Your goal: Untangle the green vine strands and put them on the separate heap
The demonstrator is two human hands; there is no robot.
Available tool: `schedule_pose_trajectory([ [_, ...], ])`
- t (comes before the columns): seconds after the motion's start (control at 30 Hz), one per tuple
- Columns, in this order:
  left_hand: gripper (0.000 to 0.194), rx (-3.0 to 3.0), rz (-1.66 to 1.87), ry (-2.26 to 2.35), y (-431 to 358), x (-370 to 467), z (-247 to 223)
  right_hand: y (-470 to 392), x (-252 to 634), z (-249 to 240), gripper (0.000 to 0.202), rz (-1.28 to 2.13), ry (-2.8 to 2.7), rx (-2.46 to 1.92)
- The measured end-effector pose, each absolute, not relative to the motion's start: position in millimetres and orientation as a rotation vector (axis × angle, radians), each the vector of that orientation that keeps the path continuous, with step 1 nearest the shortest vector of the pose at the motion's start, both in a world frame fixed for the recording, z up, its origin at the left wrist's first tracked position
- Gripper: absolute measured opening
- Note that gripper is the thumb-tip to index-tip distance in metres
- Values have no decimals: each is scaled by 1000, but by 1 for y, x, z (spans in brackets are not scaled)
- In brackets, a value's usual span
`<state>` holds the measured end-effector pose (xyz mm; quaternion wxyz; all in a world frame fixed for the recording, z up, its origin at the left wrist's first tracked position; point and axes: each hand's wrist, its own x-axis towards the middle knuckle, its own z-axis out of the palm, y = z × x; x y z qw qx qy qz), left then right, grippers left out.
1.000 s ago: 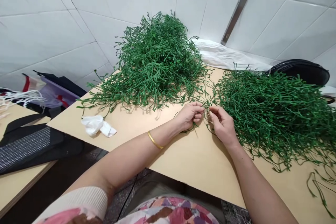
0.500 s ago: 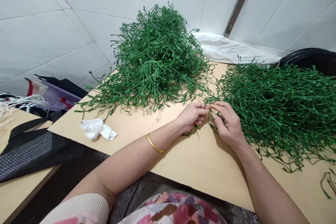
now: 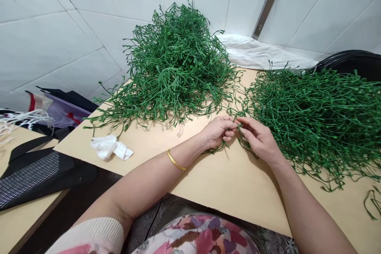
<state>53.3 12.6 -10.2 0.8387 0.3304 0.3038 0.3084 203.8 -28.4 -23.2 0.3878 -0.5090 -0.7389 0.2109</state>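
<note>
1. Thin, dark-green, cord-like strands [image 3: 239, 126] are held between the two hands, above the near part of the pale tan, smooth tabletop [image 3: 208, 182]; their exact material cannot be told.
2. The left hand [image 3: 222, 131] is curled, its thumb and forefinger clamped on the strands; by the right hand [image 3: 260, 138] the same strands are pinched between thumb and forefinger, with the tips of both hands nearly touching; whether a knot lies between them cannot be told.
3. The pinch could be lost, it is judged, if the slim strands were rolled or pulled unevenly; a snag could be caused by loose ends from the tall, tangled green heap [image 3: 175, 59] behind or the low, wide green heap [image 3: 321, 115] at the right, since stray strands are spread close to the fingertips; a wrong strand could then be caught.
4. Compared with a second ago, the small gap between the two hands' fingertips has been closed; the crumpled white tissue [image 3: 107, 146] is left lying at the table's left; the camera's view has been shifted slightly.
</note>
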Motion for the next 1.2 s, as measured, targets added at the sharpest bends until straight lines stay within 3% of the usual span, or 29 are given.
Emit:
schedule_pose_trajectory([
  [0.5, 21, 837, 563, 658, 13, 51, -10, -30, 206, -22, 16, -285, -2171, -1344],
  [0.7, 21, 831, 532, 659, 13, 51, -12, -30, 205, -21, 14, -420, -2285, -1324],
  [0.8, 22, 861, 527, 666, 11, 52, -11, -31, 204, -19, 17, -391, -2277, -1350],
  [1.0, 22, 849, 523, 633, 9, 54, -11, -31, 203, -17, 26, 91, -2084, -1374],
  [1.2, 30, 827, 600, 634, 7, 56, -12, -29, 203, -25, 20, -115, -2101, -1411],
])
